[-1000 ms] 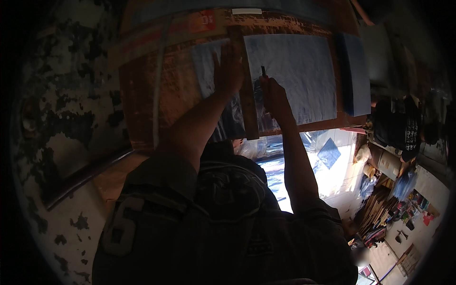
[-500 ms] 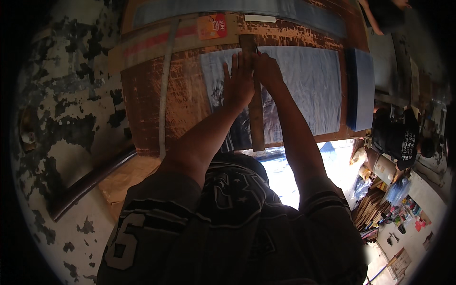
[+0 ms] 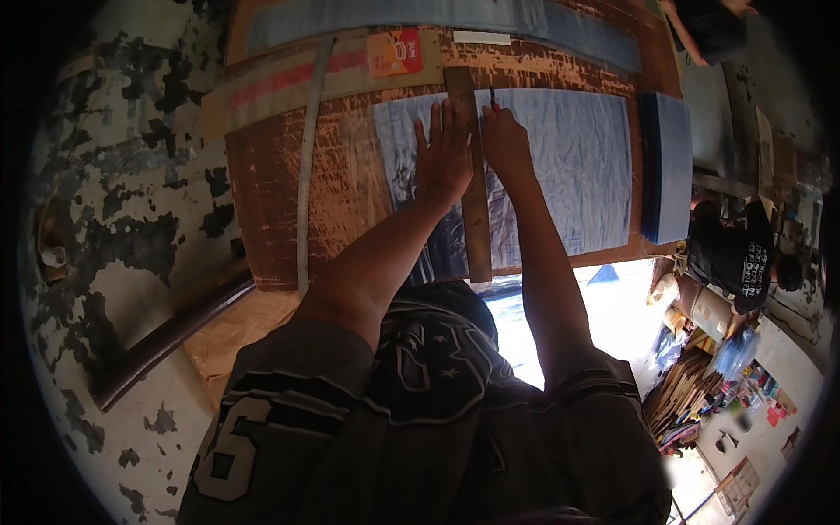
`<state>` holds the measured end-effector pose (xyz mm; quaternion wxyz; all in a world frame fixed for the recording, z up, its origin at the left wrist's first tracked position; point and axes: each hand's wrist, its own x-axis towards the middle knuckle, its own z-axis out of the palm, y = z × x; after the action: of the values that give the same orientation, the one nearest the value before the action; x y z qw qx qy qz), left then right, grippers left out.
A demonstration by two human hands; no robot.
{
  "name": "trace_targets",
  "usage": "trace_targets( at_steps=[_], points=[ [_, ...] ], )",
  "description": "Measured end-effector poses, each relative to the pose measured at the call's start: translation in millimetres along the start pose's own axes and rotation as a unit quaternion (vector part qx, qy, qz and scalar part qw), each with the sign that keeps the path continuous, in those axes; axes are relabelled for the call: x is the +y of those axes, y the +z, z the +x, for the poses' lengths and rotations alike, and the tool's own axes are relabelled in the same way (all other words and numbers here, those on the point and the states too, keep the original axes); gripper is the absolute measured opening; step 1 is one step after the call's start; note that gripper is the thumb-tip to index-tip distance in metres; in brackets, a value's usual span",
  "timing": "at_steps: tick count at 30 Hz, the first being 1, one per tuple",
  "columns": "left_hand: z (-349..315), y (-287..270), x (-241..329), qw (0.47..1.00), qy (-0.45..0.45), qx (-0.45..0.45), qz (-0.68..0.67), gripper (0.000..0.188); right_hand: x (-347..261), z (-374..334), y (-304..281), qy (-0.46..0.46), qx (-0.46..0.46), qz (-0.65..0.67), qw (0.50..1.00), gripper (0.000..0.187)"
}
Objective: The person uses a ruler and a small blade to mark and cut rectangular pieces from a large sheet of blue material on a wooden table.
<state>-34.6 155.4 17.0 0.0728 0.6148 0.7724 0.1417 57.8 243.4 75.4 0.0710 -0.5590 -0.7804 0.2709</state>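
A wavy, bluish plastic-looking sheet [image 3: 560,166] lies on the worn brown table. Across it runs a long, dark straightedge [image 3: 477,210], from beyond its far edge to the table's near edge. My left hand [image 3: 444,162] rests flat on the sheet, fingers stretched out, its right side against the straightedge. Just right of the straightedge, my right hand [image 3: 507,144] is closed around a slim tool [image 3: 494,107], red with a thin dark end pointing away from me. Whether it is a cutter or a pen, I cannot tell.
A pale narrow strip [image 3: 312,166] crosses the table's left part. Farther back are a cardboard piece [image 3: 429,58] and an orange-red card [image 3: 394,52]. A thick blue stack [image 3: 663,166] sits at the right edge. Two other people are at the right, one in a black shirt [image 3: 731,258].
My right hand has shifted slightly right, away from the straightedge, so the tool's red part and dark end now show. My left hand stays flat in place.
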Motion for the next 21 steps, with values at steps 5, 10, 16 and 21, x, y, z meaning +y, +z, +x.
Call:
trace_targets(
  at_steps=[5, 10, 16, 21],
  points=[
    [0.1, 3.0, 3.0, 1.000, -0.010, 0.009, 0.020, 0.060, 31.4, -45.3, -6.3, 0.079, 0.071, 0.161, 0.981, 0.035],
    [-2.3, 4.1, 1.5, 0.999, -0.003, 0.024, 0.044, 0.059, 60.5, -104.6, 0.5, 0.102, 0.081, 0.191, 0.973, 0.036],
    [-0.7, 7.9, 0.6, 0.996, 0.025, 0.070, 0.057, 0.056, 85.8, -193.4, 20.5, 0.110, 0.088, 0.197, 0.970, 0.037],
    [2.0, 11.6, -3.8, 0.993, 0.025, 0.072, 0.094, 0.054, 99.3, -264.4, 34.7, 0.179, 0.034, 0.186, 0.965, 0.034]
  ],
)
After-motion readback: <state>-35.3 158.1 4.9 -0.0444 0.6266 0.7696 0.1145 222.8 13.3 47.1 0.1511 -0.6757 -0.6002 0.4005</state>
